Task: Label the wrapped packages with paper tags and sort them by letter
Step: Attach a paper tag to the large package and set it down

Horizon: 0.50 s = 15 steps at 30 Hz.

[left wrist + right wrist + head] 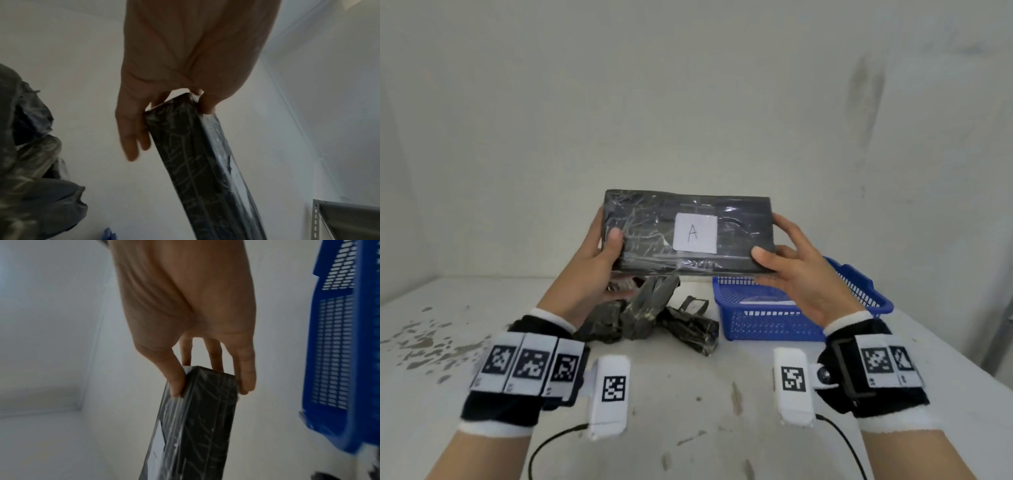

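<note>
A flat black wrapped package [650,233] is held up above the table, its face tilted toward me. A white paper tag [695,233] marked "A" is stuck on its middle. My left hand [599,253] grips its left end, thumb on the front and fingers behind. My right hand [784,260] grips its right end the same way. In the left wrist view the package [205,170] runs down from my left hand [168,104]. In the right wrist view my right hand [207,382] pinches the package's end [201,418], with the tag's edge [159,439] showing.
A blue plastic basket [774,322] stands on the white table [688,394] to the right, below my right hand; it also shows in the right wrist view [339,353]. A heap of dark wrapped packages [650,315] lies under the held one. A metal shelf post [315,222] is at the far right.
</note>
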Each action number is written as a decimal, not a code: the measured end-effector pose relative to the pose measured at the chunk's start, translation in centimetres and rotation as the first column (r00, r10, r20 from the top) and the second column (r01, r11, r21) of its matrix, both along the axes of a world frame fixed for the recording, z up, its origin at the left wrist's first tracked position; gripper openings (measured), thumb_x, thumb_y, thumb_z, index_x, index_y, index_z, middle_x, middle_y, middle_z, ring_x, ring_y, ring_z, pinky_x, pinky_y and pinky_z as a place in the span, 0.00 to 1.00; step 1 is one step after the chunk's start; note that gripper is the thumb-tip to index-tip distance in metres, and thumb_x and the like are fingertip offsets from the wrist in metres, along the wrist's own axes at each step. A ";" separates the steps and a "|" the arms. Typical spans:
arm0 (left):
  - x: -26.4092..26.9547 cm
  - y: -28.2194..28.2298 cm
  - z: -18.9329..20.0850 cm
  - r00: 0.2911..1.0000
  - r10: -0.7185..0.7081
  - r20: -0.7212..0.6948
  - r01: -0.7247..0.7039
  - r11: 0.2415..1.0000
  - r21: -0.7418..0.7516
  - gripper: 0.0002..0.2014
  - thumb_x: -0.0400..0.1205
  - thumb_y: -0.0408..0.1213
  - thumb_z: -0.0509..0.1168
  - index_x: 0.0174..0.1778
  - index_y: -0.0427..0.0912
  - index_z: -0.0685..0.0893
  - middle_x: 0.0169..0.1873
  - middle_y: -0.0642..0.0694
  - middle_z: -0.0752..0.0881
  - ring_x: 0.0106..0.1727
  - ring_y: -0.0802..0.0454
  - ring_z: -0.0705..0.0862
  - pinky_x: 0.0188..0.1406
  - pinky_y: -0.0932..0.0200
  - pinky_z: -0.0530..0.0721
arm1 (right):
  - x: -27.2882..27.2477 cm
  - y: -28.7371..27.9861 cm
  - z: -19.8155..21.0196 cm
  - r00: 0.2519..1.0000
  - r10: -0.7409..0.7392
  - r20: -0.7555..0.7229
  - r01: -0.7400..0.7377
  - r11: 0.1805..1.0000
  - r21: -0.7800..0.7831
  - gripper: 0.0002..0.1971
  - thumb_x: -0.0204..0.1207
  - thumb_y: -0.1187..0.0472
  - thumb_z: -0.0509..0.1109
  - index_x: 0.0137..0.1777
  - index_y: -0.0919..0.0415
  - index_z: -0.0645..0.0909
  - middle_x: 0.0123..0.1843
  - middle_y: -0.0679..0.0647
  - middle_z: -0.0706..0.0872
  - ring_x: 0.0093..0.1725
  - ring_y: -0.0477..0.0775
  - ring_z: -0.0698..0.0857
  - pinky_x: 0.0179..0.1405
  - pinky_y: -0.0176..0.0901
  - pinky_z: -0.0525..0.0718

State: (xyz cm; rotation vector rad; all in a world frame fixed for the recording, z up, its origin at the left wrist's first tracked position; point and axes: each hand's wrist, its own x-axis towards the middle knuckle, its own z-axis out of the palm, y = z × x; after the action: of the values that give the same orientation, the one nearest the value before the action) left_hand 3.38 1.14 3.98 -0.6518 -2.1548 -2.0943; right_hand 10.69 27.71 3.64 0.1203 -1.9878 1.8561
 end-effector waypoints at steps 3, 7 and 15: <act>-0.2 1.2 0.4 0.996 -0.060 -0.071 0.061 0.998 0.019 0.32 0.84 0.51 0.59 0.82 0.69 0.52 0.69 0.53 0.80 0.59 0.46 0.88 0.60 0.42 0.85 | 0.5 1.1 0.5 0.999 -0.016 -0.049 0.017 0.999 0.029 0.35 0.72 0.58 0.77 0.78 0.36 0.71 0.62 0.59 0.91 0.60 0.57 0.91 0.65 0.56 0.86; -0.4 1.7 0.2 0.979 -0.118 -0.165 0.104 0.990 -0.094 0.50 0.75 0.46 0.75 0.83 0.68 0.46 0.78 0.55 0.72 0.71 0.55 0.79 0.74 0.43 0.75 | 0.7 1.4 0.9 0.994 -0.062 -0.086 0.072 0.991 0.117 0.48 0.59 0.49 0.83 0.81 0.32 0.67 0.63 0.52 0.90 0.60 0.53 0.91 0.68 0.57 0.84; 0.3 2.9 -0.3 0.970 -0.006 -0.241 -0.004 0.999 -0.041 0.54 0.69 0.46 0.75 0.84 0.65 0.44 0.77 0.61 0.70 0.73 0.63 0.75 0.77 0.50 0.72 | 0.5 0.8 1.1 0.986 -0.084 -0.141 0.113 0.970 0.216 0.48 0.60 0.46 0.84 0.80 0.27 0.64 0.68 0.46 0.87 0.65 0.49 0.88 0.70 0.54 0.84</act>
State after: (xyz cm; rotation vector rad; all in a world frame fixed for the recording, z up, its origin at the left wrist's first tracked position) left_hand 3.69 4.02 3.65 -0.8621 -2.0678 -1.8633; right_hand 11.19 28.49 4.72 0.1995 -2.0652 1.5185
